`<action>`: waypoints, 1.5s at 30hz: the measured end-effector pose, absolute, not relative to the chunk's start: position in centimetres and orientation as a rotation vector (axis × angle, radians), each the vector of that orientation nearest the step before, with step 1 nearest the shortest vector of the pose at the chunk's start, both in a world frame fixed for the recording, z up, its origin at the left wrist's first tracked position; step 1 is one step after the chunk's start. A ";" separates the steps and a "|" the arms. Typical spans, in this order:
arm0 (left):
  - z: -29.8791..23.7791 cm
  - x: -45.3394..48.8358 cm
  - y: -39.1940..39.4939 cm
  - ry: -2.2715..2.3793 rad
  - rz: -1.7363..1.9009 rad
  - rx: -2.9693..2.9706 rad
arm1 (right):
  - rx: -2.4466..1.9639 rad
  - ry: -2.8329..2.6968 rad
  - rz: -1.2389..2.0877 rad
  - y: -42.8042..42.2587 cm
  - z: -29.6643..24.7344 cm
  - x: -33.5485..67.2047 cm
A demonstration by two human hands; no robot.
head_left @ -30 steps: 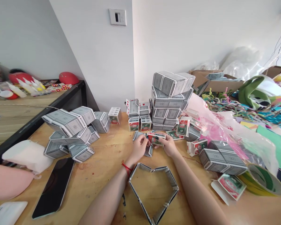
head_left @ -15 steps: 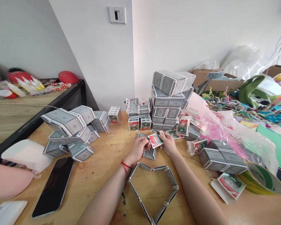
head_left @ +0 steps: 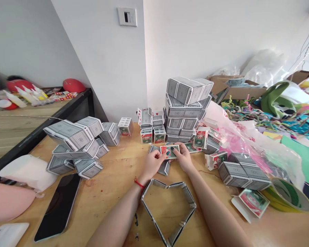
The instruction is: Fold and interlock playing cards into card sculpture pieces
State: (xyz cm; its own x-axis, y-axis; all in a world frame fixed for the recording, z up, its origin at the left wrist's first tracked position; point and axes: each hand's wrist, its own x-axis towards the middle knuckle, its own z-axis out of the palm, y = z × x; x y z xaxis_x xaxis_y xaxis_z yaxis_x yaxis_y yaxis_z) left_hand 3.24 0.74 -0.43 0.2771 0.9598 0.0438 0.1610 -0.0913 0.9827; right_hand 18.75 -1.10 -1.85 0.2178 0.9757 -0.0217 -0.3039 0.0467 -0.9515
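Between my two hands is a red and green playing-card box (head_left: pixel 170 149), held nearly level above the table. My left hand (head_left: pixel 155 161) pinches its left end with the thumb on top, a red string around the wrist. My right hand (head_left: pixel 183 158) grips the right end, thumb on the printed face. Grey patterned card pieces (head_left: pixel 164 168) lie partly hidden under my hands. Nearer me, between my forearms, a heart-shaped frame (head_left: pixel 154 219) made of folded card boxes stands on the table.
A tall stack of grey card boxes (head_left: pixel 182 111) stands at the back, another stack (head_left: pixel 72 151) at the left. A phone (head_left: pixel 58 207) lies left. Rolled tape (head_left: pixel 290 195), an opened box (head_left: pixel 252 204) and plastic wrapping (head_left: pixel 270 154) crowd the right.
The card box was tilted, its right end raised; now it lies nearly level. Both thumbs have moved onto its printed face. The surrounding things have stayed in place.
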 end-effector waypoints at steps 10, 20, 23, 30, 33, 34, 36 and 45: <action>-0.6 3.1 0.5 1.424 0.853 2.036 | -0.978 -0.955 1.210 -1.8 -1.2 18.4; -0.7 3.1 0.1 1.577 0.794 2.264 | -1.021 -0.958 1.209 -1.6 -1.6 18.4; -0.7 3.0 0.0 1.617 0.798 2.289 | -1.029 -0.972 1.201 -1.5 -1.7 18.3; -0.7 3.0 -0.1 1.712 0.747 2.377 | -1.044 -0.990 1.196 -1.6 -1.6 18.3; -0.6 3.0 -0.2 1.723 0.744 2.415 | -1.051 -1.011 1.195 -1.6 -1.5 18.3; -0.6 3.0 -0.2 1.719 0.743 2.424 | -1.053 -1.019 1.196 -1.6 -1.5 18.3; -0.5 3.0 -0.1 1.709 0.746 2.440 | -1.058 -1.032 1.198 -1.6 -1.4 18.3; -1.4 2.9 0.4 1.605 0.836 2.525 | -1.091 -1.099 1.198 -1.7 -1.2 18.5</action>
